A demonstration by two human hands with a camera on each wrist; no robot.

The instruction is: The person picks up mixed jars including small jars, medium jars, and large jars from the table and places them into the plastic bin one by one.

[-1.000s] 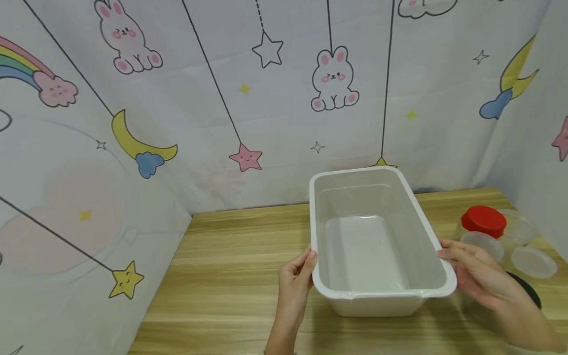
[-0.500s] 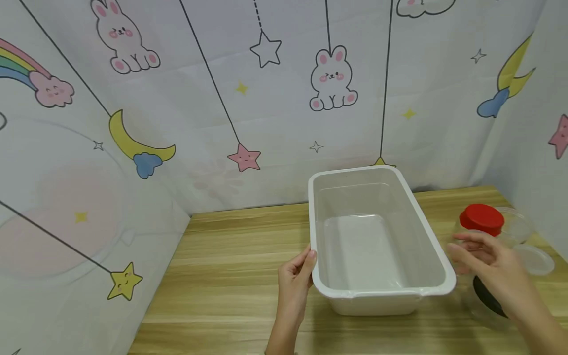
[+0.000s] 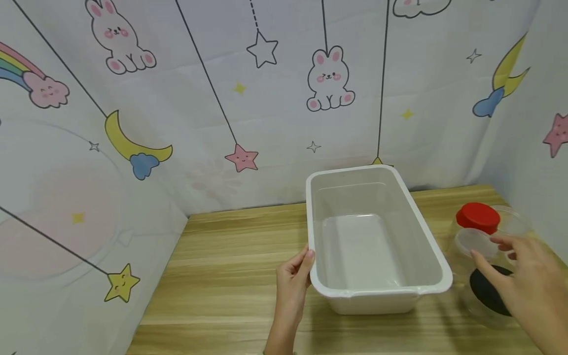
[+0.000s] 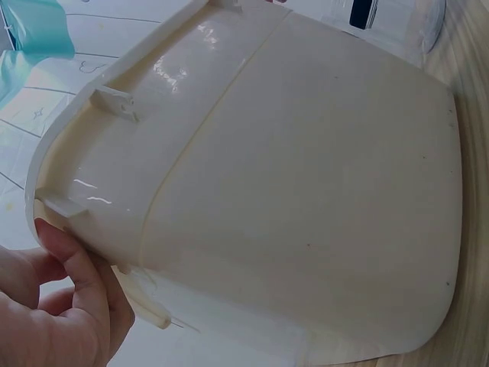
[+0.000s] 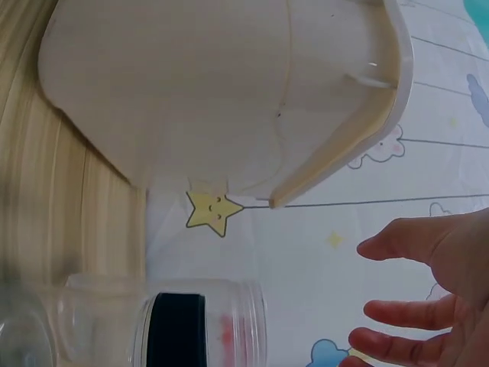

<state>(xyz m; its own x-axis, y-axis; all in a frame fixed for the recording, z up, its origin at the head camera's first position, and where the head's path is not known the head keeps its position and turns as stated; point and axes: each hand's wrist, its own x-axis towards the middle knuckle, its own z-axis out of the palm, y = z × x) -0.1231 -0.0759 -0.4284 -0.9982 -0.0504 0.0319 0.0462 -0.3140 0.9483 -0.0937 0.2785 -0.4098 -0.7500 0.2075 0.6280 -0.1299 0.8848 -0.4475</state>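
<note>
A white plastic bin (image 3: 377,304), rectangular and deep, stands on the wooden table in the head view. My left hand (image 3: 294,276) pinches its left rim near the front corner, thumb on the upper edge. The left wrist view shows those fingers tucked under the rim (image 4: 69,138). My right hand (image 3: 530,276) hovers over the clear jars at the right, fingers apart and holding nothing. Nearest to it are a jar with a black lid (image 3: 490,291) and one with a translucent lid (image 3: 476,241). The right palm is partly cut off in its wrist view.
Behind those jars stands a clear jar with a red lid (image 3: 478,218), and another clear container (image 3: 512,222) sits beside it. The wooden table (image 3: 222,276) meets a cartoon-printed cloth (image 3: 275,118) at its back and sides.
My right hand has let go of the bin's right rim and moved right, over the jars. My left hand keeps its pinch, and the bin stays in place.
</note>
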